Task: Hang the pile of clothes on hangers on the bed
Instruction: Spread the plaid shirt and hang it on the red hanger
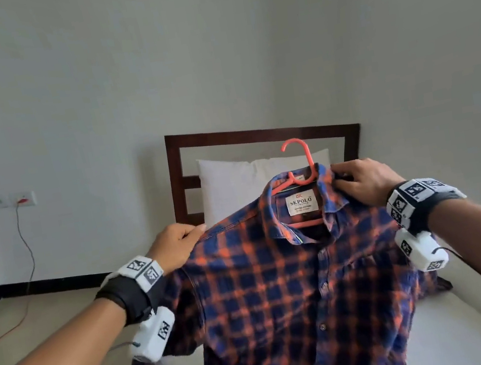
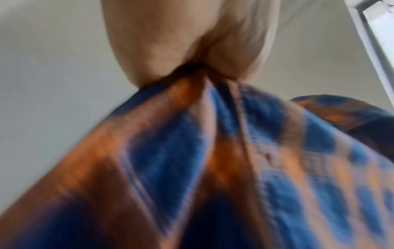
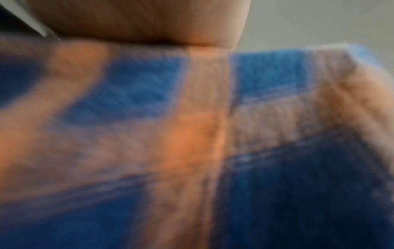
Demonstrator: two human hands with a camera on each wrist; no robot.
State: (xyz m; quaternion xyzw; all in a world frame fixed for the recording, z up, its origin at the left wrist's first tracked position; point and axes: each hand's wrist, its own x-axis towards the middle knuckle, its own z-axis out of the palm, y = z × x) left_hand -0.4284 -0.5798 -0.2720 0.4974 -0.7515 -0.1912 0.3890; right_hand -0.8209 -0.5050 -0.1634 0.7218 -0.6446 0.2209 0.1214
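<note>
A blue and orange plaid shirt (image 1: 271,289) hangs in the air over the bed, front toward me, with a coral plastic hanger (image 1: 302,158) inside its collar and the hook sticking up. My left hand (image 1: 176,245) pinches the shirt's left shoulder seam. My right hand (image 1: 361,182) grips the right side of the collar and shoulder. In the left wrist view the thumb and fingers (image 2: 187,50) close on a fold of the shirt (image 2: 192,151). The right wrist view is blurred, filled by the plaid cloth (image 3: 170,126) under my hand (image 3: 138,20).
A bed with a white sheet (image 1: 452,331) lies below the shirt, a white pillow (image 1: 233,183) leaning on the dark wooden headboard (image 1: 175,168). A wall socket (image 1: 11,200) with a red cable hangs at the left. Some dark cloth (image 1: 443,284) shows behind the shirt.
</note>
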